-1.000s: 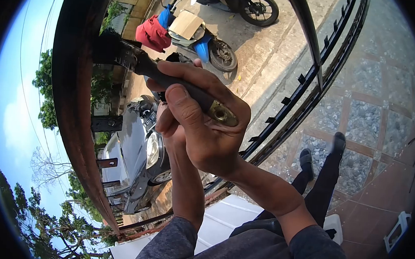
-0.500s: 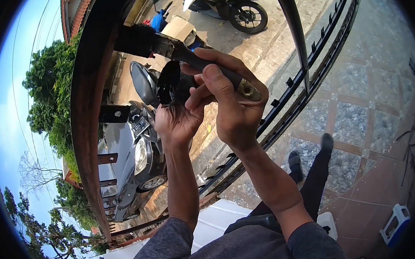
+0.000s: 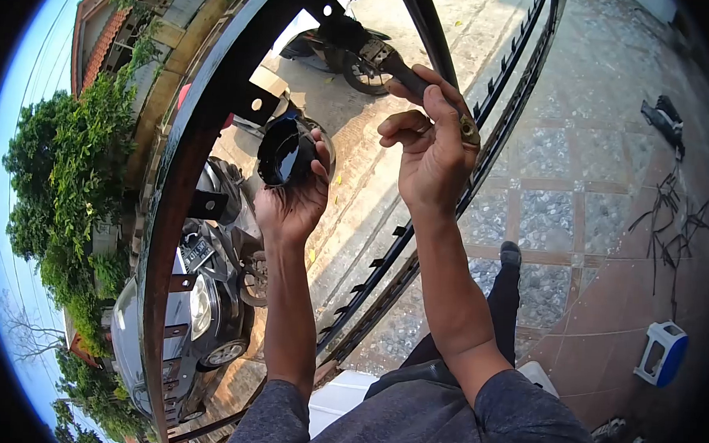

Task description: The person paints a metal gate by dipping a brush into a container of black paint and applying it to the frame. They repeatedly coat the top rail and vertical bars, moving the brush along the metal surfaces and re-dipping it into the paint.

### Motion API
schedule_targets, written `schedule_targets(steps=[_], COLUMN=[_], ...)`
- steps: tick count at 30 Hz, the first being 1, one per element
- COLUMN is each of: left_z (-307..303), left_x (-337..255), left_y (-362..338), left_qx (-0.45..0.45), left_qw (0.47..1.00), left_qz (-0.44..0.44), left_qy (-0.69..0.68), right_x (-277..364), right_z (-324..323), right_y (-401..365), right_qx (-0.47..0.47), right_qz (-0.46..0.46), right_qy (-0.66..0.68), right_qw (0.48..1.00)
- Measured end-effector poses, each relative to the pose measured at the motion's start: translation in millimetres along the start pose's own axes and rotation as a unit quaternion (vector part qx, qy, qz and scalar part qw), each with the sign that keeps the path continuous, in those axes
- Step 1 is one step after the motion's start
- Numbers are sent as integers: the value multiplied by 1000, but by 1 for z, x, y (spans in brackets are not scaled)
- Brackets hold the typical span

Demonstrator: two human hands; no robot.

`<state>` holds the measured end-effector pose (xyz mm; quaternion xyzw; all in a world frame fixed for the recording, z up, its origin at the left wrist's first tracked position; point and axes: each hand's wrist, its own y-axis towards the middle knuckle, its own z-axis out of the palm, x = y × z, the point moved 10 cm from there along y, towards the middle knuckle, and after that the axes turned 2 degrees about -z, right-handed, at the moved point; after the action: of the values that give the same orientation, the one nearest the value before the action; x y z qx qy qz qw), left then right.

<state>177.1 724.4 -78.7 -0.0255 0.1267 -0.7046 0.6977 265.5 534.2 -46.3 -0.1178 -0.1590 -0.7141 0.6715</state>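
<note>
My left hand point(image 3: 293, 206) is wrapped round a small paint cup point(image 3: 303, 159), its mouth turned toward me and glossy black paint showing inside. Up and to the right, my right hand point(image 3: 437, 150) grips a paintbrush point(image 3: 408, 77) by its dark handle. The brush has a paint-spotted metal ferrule and black-coated bristles, which point up and left near a tab of the metal frame. That frame point(image 3: 184, 144) curves down past the cup's left side, wet-looking black at the top and reddish brown lower down. Flat tabs with holes point(image 3: 206, 205) stick out from it.
Another black rail point(image 3: 378, 263) with small tabs runs diagonally beside my right forearm. Beyond the frame stand a dark car point(image 3: 213, 326) and motorcycles point(image 3: 362, 69). On the paved floor at right are a blue-and-white stool point(image 3: 662, 355) and thin dark strips point(image 3: 665, 226).
My right hand has moved the paintbrush up and away from the cup, whose opening now shows more fully. The view has shifted, bringing more of the upper frame and its tabs into sight.
</note>
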Motion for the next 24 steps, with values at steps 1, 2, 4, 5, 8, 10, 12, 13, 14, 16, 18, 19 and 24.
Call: schedule_targets(steps=[1,2,4,5,8,10,12,13,14,16,18,19,24], left_z=[4,4,6,6,11,15,17,19,18,17,17,17,14], left_x=[1,-2,-5,-6,-4,-1,7,11,14,20,25,27,40], left_y=[9,18,38,47,72,82,87,89,90,93,96,98,106], left_qx=[10,18,30,34,48,76,71,70,65,61,64,63,60], left_qw=[1000,1000,999,999,999,996,996,996,996,996,996,996,996], left_qz=[-9,-7,-6,-6,-20,-16,-26,-32,-35,-43,-44,-44,-47], left_qy=[-2,6,11,13,14,50,46,44,45,43,51,55,34], right_x=[-4,-10,-26,-29,-12,-1,-1,-7,-15,-11,-4,-1,-7], right_z=[4,11,13,5,-23,-10,7,5,0,-12,-10,-8,0], right_y=[14,24,28,25,23,37,59,67,76,83,96,101,97], right_qx=[-2,11,21,9,-36,-23,-8,-10,-12,-48,-44,-43,-2], right_qz=[11,18,33,37,-10,-2,29,54,77,86,85,86,153], right_qy=[31,31,3,-22,-34,9,47,25,3,-39,-4,13,-63], right_qw=[999,999,999,999,999,1000,998,998,997,994,995,995,986])
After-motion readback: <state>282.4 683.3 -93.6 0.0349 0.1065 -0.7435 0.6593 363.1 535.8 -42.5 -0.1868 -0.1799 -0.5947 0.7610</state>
